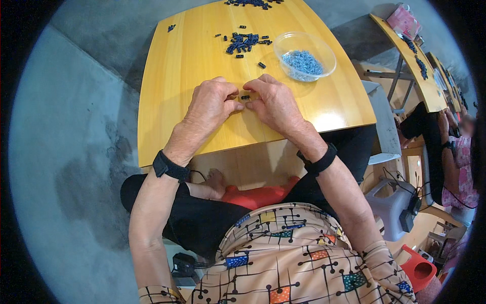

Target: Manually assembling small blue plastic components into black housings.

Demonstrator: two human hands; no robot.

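Over the near part of the wooden table, my left hand [215, 100] and my right hand [272, 99] face each other a small gap apart. A small black block [245, 97] shows in that gap, gripped at the fingertips of my right hand. The thumb and fingers of my left hand are pinched together close beside it; whatever they hold is too small to make out. Beyond my hands lies a pile of similar black blocks [243, 42], with single ones scattered round it. To the right stands a clear round tub [329, 67] with small silvery metal pieces [304, 63] inside.
More black blocks [250, 3] lie at the table's far edge, and a few small dark pieces [171, 28] at the far left. A grey wall [76, 152] borders the left side. At the right, another person [455, 162] sits by a second table [412, 61].
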